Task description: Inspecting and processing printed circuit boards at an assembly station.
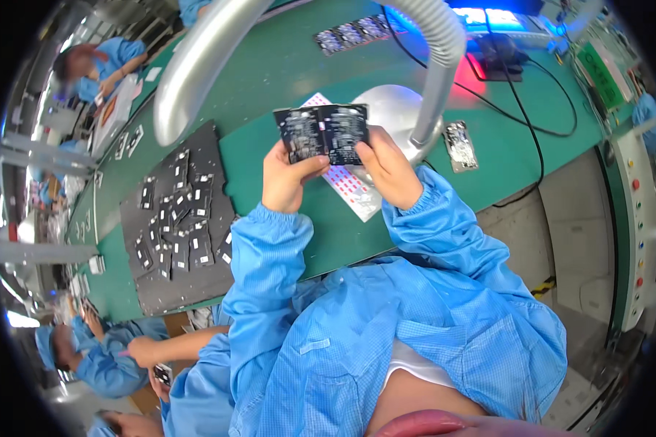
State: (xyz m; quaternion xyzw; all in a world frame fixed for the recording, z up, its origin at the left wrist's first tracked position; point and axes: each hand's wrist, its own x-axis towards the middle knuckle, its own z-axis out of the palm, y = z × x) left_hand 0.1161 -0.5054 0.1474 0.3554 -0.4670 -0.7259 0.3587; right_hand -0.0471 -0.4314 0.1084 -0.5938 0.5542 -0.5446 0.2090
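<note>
Bench: green tabletop (273,76) | left: dark mat (175,291) bearing scattered small black pieces (200,244) with white patches | middle: white sheet (353,193) with red marks, aslant | right: circuit-board panel (460,148), black cables (534,130) beyond | far side: row of circuit boards (352,36)

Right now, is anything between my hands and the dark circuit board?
Nothing visible: your left hand holds the dark circuit board at its lower left, your right hand at its right side. The red-marked sheet lies below.

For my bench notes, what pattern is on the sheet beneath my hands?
The sheet is white with rows of small reddish-pink marks, seen in the head view.
</note>
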